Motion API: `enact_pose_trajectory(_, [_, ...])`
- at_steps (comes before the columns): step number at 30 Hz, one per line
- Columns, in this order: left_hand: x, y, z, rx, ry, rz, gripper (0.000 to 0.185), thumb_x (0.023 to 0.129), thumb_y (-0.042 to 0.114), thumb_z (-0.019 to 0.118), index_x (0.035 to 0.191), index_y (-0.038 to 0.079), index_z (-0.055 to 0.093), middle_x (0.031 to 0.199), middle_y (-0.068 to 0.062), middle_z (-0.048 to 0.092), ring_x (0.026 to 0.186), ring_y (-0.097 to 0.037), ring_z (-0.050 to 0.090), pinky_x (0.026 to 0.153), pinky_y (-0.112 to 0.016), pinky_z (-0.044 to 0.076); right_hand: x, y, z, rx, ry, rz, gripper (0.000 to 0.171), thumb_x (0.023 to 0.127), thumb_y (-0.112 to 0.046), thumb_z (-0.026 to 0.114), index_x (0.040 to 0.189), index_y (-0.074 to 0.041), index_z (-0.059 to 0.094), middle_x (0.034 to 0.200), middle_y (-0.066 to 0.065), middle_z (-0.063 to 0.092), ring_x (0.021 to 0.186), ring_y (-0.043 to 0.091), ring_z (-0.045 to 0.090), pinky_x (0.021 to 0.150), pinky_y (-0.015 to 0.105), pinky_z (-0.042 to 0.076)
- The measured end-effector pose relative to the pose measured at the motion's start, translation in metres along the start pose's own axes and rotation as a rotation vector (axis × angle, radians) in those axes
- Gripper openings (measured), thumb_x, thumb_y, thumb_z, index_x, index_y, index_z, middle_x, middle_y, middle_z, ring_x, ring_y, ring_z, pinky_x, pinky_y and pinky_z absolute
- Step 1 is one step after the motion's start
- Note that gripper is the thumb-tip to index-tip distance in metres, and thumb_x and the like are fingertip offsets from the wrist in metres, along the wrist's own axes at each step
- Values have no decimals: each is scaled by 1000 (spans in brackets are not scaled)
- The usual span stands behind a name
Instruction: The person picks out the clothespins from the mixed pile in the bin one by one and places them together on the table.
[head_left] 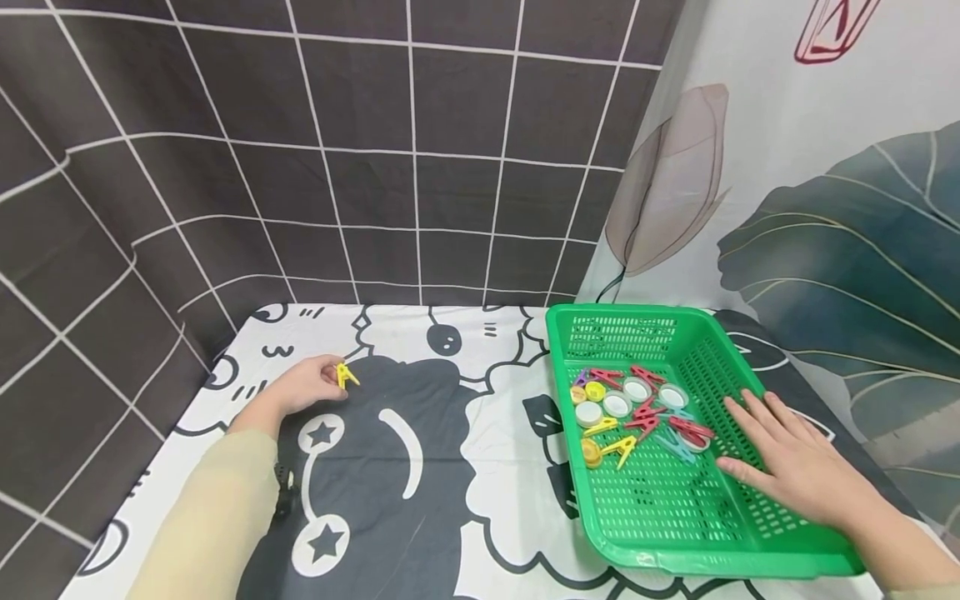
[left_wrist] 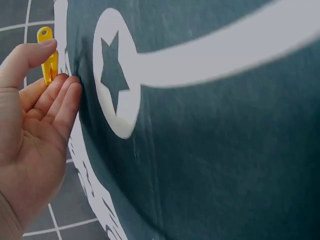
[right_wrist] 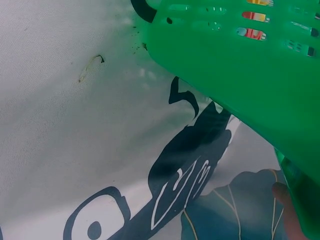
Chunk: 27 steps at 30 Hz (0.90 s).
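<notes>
My left hand [head_left: 311,385] pinches a small yellow clothespin [head_left: 342,376] between thumb and fingers above the left part of the table. In the left wrist view the clothespin [left_wrist: 46,60] stands upright between the thumb and the fingertips. On the right, my right hand [head_left: 795,458] lies over the right side of a green plastic basket [head_left: 588,521], with fingers spread and nearly straight. Inside the basket are several clothespins, among them a yellow one [head_left: 621,448] and a blue one [head_left: 677,446]. White round caps [head_left: 617,405] and yellow caps [head_left: 591,452] lie among them.
A cloth [head_left: 435,533] with black and white cartoon prints covers the table. Behind it hangs a dark curtain [head_left: 367,192] with a white grid, and a leaf-print curtain [head_left: 840,250] hangs at the right. A dark cable [head_left: 613,283] runs down behind the basket.
</notes>
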<state>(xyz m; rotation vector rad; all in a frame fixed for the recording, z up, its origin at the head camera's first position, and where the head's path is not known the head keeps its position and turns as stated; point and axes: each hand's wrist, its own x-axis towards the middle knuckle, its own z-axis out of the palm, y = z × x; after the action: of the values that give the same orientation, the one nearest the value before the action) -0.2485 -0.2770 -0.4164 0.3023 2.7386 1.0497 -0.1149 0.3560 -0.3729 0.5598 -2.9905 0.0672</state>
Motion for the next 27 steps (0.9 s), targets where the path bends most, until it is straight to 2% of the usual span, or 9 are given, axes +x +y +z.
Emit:
enact_pose_trajectory(8, [-7, -9, -9, 39, 3, 35, 62, 70, 16, 71, 121, -12, 49, 86, -10, 56, 75, -21, 53, 71, -35, 45, 0, -1, 0, -2, -13, 11, 84, 90, -45, 57, 151, -10, 10, 152, 24, 12, 138, 22, -20, 98, 29, -26])
enact_pose_trajectory(12, [-8, -12, -14, 74, -4, 3, 69, 70, 15, 70, 127, -15, 43, 92, -13, 57, 80, -24, 53, 76, -40, 44, 0, -1, 1, -2, -9, 12, 84, 90, -45, 57, 151, -10, 11, 152, 24, 13, 138, 21, -20, 98, 29, -25])
enact_pose_trajectory(19, [-6, -19, -20, 158, -35, 6, 70, 70, 10, 68, 129, -16, 40, 95, -16, 57, 84, -26, 53, 81, -43, 43, 0, -1, 2, -7, -4, 10, 84, 90, -44, 58, 151, -11, 11, 152, 24, 14, 138, 21, -19, 98, 29, -25])
enact_pose_trajectory(27, [-4, -26, -21, 169, -54, 38, 65, 69, 2, 64, 129, -14, 43, 92, -15, 54, 81, -25, 51, 75, -39, 41, 1, -1, 1, 3, -31, 24, 84, 90, -44, 58, 151, -11, 11, 152, 24, 13, 138, 22, -19, 99, 35, -26])
